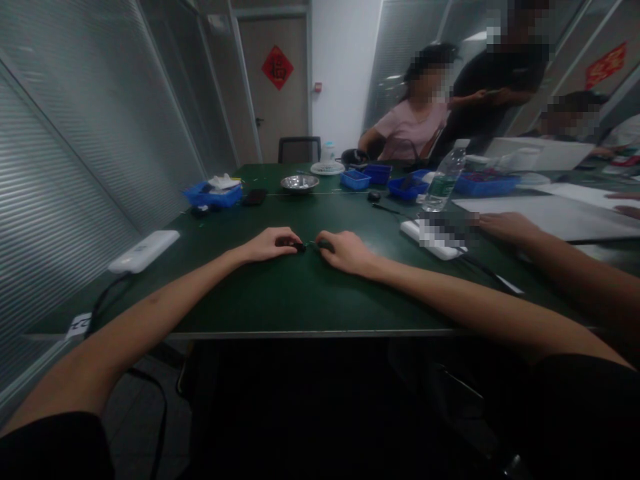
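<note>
Sm. item [301, 247], prob. blk, L hand [270, 244], dk-handled tool [327, 246], R hand [349, 251]

Black sleeves are worn on both arms: the left sleeve [55, 448] is finished by a gently curved hem, while the right sleeve [587, 397] is seen as a wider stretch of plain cloth. The left forearm [173, 312] and right forearm [465, 303] are left bare, the left being marked by a small round spot [157, 295]. The left hand [267, 244] and right hand [349, 253] are likewise uncovered. Finer fabric detail is hidden by dimness.
</note>
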`<state>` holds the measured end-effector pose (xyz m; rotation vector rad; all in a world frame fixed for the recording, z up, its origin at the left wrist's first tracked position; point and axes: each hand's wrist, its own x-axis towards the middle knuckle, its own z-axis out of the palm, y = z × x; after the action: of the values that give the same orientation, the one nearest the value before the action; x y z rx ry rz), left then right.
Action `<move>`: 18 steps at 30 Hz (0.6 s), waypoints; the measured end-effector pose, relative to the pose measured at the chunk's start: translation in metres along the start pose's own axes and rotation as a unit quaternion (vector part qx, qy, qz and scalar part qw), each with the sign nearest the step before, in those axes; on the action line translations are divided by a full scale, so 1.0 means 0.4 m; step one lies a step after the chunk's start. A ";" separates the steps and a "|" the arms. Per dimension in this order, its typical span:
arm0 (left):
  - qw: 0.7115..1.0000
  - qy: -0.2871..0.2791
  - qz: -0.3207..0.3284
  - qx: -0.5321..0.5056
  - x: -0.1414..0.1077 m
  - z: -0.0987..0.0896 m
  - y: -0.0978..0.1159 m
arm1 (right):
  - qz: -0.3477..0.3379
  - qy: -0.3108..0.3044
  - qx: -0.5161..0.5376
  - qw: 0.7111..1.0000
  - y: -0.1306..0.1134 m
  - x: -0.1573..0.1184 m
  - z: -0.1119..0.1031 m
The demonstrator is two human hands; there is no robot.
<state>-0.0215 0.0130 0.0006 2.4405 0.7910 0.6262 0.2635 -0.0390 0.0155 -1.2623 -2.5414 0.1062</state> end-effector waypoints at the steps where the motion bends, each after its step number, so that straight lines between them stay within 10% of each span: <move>1: 1.000 0.001 -0.002 0.001 0.000 0.001 -0.001 | 0.005 -0.001 0.000 1.000 -0.001 0.000 -0.002; 18: 1.000 -0.001 0.010 0.010 -0.001 -0.003 0.010 | -0.013 -0.011 0.003 1.000 -0.006 -0.005 -0.014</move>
<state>-0.0208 0.0101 0.0037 2.4686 0.7773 0.6264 0.2643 -0.0424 0.0210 -1.2317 -2.5732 0.1222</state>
